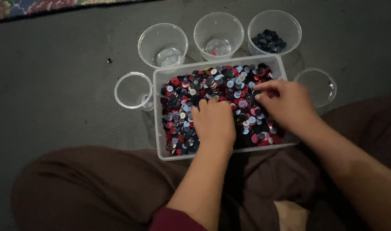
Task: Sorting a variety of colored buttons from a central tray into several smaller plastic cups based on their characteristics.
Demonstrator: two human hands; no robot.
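Mixed buttons [212,85], red, blue, dark: heaped in clear rectangular tub [157,107] on grey floor. Left hand [213,122] flat on heap, fingers curled; right hand [285,100] pinching buttons, contents unclear. Sorting step, judged; next calls for a single-button pinch. Five clear cups around; one cup [274,32] holds dark buttons.

Clear, glossy plastic forms the tub [161,85] and the cups [163,45]. The buttons [229,92] look smooth and shiny. The grey floor mat [54,85] looks matt, slightly rough.
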